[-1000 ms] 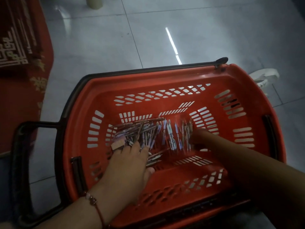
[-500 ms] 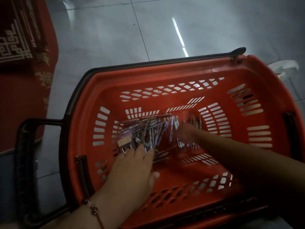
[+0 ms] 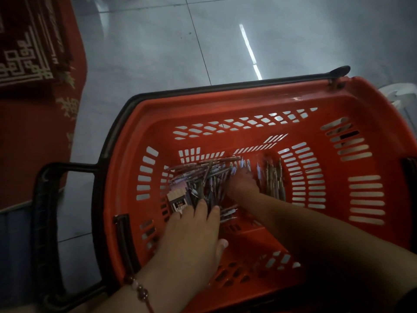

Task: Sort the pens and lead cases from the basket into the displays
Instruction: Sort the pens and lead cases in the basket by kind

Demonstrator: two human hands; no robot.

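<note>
Your left hand [image 3: 191, 231] rests flat-fingered on the pens [image 3: 209, 179] heaped on the basket [image 3: 225, 105] floor, your right hand [image 3: 242, 182] digs in, grip indiscernible; these light, stiff, slippery barrels are judged best pinched mid-length, several together.

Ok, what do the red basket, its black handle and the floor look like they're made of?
The red basket looks like moulded plastic with a slight sheen: one-piece walls with regular slotted vents. Its black handle seems to be plastic too, duller, though coated metal can't be ruled out. The floor looks like glossy grey tile, probably ceramic: straight grout lines and a mirror-like reflection of a strip light.
</note>
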